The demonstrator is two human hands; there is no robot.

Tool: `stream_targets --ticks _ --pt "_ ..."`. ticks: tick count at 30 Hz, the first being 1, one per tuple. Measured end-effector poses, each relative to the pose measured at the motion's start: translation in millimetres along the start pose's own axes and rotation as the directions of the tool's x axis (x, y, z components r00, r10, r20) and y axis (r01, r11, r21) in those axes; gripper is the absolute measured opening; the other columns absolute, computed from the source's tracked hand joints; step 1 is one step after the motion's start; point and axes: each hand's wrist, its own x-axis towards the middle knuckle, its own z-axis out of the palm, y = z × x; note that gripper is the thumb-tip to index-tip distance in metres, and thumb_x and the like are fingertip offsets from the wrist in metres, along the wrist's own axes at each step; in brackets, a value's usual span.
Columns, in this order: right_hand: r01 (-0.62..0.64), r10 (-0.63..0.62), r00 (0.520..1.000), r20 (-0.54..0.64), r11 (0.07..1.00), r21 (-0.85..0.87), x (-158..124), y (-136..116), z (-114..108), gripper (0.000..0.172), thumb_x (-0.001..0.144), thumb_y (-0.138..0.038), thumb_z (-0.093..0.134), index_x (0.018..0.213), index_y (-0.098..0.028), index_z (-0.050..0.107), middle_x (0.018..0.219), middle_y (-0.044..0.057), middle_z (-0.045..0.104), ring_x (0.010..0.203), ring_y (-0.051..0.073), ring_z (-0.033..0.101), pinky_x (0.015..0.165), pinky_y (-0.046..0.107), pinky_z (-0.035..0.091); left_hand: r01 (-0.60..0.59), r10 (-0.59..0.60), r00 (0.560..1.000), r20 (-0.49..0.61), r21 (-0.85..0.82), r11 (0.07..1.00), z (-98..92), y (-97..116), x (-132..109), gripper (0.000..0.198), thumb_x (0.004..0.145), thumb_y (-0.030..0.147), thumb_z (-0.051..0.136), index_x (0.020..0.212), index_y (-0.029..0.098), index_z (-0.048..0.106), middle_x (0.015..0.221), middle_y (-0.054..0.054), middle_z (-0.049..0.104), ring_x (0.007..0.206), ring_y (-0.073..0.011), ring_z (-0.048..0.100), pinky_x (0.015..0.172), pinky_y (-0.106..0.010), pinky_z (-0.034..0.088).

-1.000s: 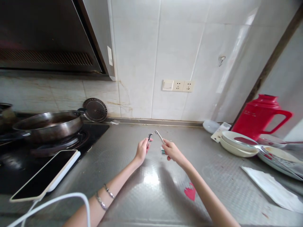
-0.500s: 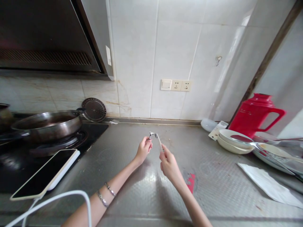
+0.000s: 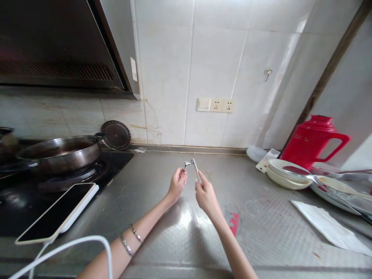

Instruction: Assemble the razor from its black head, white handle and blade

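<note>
My left hand (image 3: 177, 183) is closed on a small metal razor (image 3: 186, 165), its T-shaped silver head sticking up past my fingertips. In my right hand (image 3: 205, 193) is a slim, pale toothbrush (image 3: 196, 169), held upright with the thumb and fingers wrapped round its handle. The dark bristles of the brush point left and touch or nearly touch the razor's head. Both hands are above the metal countertop (image 3: 157, 232). Two silver bracelets circle my left forearm.
On the left are a steel pan (image 3: 61, 152) on a black stove, a phone (image 3: 55, 217) and a white cable (image 3: 72, 239). A red thermos (image 3: 310, 141), stacked bowls (image 3: 286, 174), plates and a white tissue (image 3: 328, 226) lie to the right. Wall sockets (image 3: 222, 105) are ahead.
The toothbrush has moved slightly up and left, and its head now stands more upright beside the razor. My right hand has shifted a little upward; my left hand has barely moved.
</note>
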Motion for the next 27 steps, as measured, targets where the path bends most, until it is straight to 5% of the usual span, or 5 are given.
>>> stream_targets --ticks 7,13,17,21,27 --pt "-0.099 0.101 0.992 -0.069 0.995 0.03 -6 -10 -1 0.057 0.079 -0.025 0.038 0.133 -0.006 0.04 0.059 0.0 0.053 0.047 0.011 0.043 0.047 0.021 0.036 -0.035 0.035 0.999 -0.035 -0.002 0.999 -0.1 2 1 0.03 0.078 0.045 0.051 0.089 0.017 0.047 0.056 0.008 0.038 0.042 -0.0041 0.031 0.039 -0.016 0.024" --pt "-0.056 0.049 0.996 -0.072 0.994 -0.097 -7 -20 3 0.056 0.08 -0.022 0.035 0.134 -0.008 0.04 0.079 0.01 0.064 0.061 0.015 0.054 0.06 0.024 0.041 -0.035 0.036 0.999 -0.037 0.016 0.999 -0.2 -2 1 0.027 0.079 0.043 0.051 0.086 0.018 0.046 0.056 0.008 0.037 0.043 -0.0043 0.031 0.04 -0.017 0.025" --pt "-0.03 0.027 0.999 -0.022 0.987 -0.158 -14 -24 6 0.055 0.081 -0.021 0.032 0.135 -0.008 0.04 0.073 0.01 0.065 0.06 0.016 0.056 0.063 0.024 0.041 -0.037 0.038 0.993 -0.107 0.015 0.999 -4.2 -2 4 0.026 0.079 0.042 0.051 0.086 0.018 0.046 0.057 0.007 0.039 0.043 -0.0041 0.031 0.041 -0.016 0.025" --pt "-0.074 0.048 0.991 -0.125 0.974 -0.212 -5 -26 3 0.056 0.081 -0.02 0.03 0.136 -0.006 0.037 0.074 0.01 0.065 0.058 0.016 0.054 0.059 0.024 0.041 -0.053 0.055 0.996 -0.071 0.034 0.998 -1.8 -2 1 0.024 0.08 0.041 0.05 0.087 0.018 0.046 0.058 0.007 0.039 0.045 -0.0047 0.033 0.043 -0.016 0.027" --pt "-0.029 0.009 0.996 -0.09 0.976 -0.215 -8 -28 7 0.057 0.08 -0.019 0.031 0.136 -0.005 0.036 0.059 0.005 0.06 0.049 0.014 0.049 0.052 0.022 0.037 -0.096 0.099 0.994 -0.055 0.06 0.994 -0.5 -3 -1 0.024 0.082 0.041 0.048 0.087 0.018 0.046 0.058 0.007 0.038 0.047 -0.0053 0.034 0.045 -0.017 0.029"
